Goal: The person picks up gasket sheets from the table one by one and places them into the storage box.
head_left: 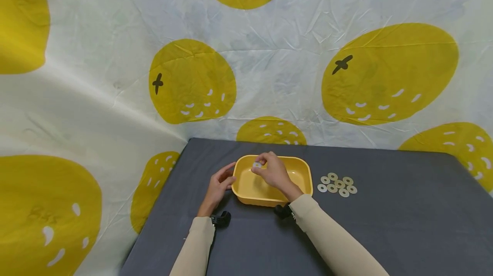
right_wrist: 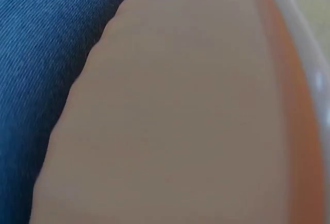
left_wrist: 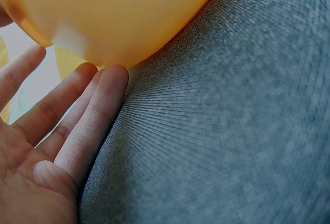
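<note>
Inside the outline of a yellow plastic basin, my right hand pinches a pale washer between thumb and fingers, above the basin's floor. My left hand is at the basin's left end. In the left wrist view, the fingers of that hand are extended and their tips touch the basin's outer wall. The basin's side wall fills most of the right wrist view, and the right hand is hidden there. Right of the basin lie several flat washers with round holes, grouped close together.
A dark grey cloth covers the table. Behind and to the left hangs a white sheet printed with yellow fruit. Black wrist cameras show on the left wrist and the right wrist.
</note>
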A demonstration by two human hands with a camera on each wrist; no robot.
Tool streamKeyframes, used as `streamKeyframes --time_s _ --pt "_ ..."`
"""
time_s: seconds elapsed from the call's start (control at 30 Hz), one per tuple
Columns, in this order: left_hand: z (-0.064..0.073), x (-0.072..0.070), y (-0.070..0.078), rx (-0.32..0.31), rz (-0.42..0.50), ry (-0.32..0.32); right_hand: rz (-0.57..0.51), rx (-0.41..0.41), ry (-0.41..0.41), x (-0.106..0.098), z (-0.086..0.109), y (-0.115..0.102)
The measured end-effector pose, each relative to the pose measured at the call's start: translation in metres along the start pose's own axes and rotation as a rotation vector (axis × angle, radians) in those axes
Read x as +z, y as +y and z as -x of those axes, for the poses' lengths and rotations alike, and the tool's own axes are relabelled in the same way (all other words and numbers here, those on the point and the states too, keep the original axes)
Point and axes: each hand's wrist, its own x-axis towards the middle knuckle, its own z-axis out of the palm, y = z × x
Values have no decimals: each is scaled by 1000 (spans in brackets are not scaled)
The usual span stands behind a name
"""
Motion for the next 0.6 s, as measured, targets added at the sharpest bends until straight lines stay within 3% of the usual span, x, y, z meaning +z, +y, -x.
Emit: streamKeyframes --time_s 0.27,0.5,0.6 --pt "0 -1 -1 9 -15 -18 52 43 -16 15 -5 -4" --pt "-10 -3 -27 -2 -4 3 124 67 11 28 -13 -8" --pt "-12 -3 -31 10 0 18 156 96 30 35 -16 -9"
